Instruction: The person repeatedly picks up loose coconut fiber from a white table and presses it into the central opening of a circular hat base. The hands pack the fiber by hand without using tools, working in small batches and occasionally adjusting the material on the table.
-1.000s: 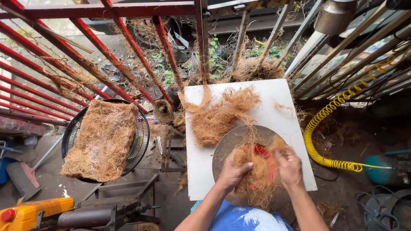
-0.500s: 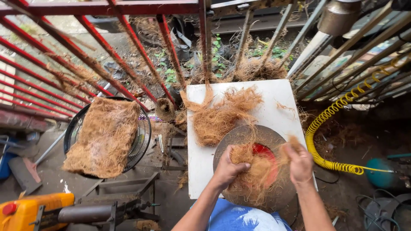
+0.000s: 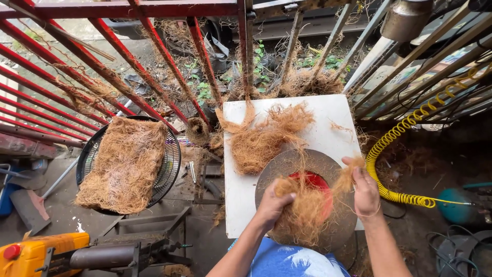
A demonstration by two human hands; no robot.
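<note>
Head view: coir fibre clump [image 3: 300, 210] spread over red centre of round disc [image 3: 307, 197] on near part of white board [image 3: 287, 154]; clump pressed under clenched left hand [image 3: 274, 205]; fibre tuft [image 3: 344, 177] pinched in right hand [image 3: 365, 192]; step judged as teasing fibre apart; further even pulling called for; loose fibre pile [image 3: 264, 136] lying farther on board.

bare forearms, blue and white garment [image 3: 287, 261].

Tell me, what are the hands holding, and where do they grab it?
Brown fibre. The right hand pinches a tuft at its right edge; the left hand presses its left side onto the round dish.
</note>
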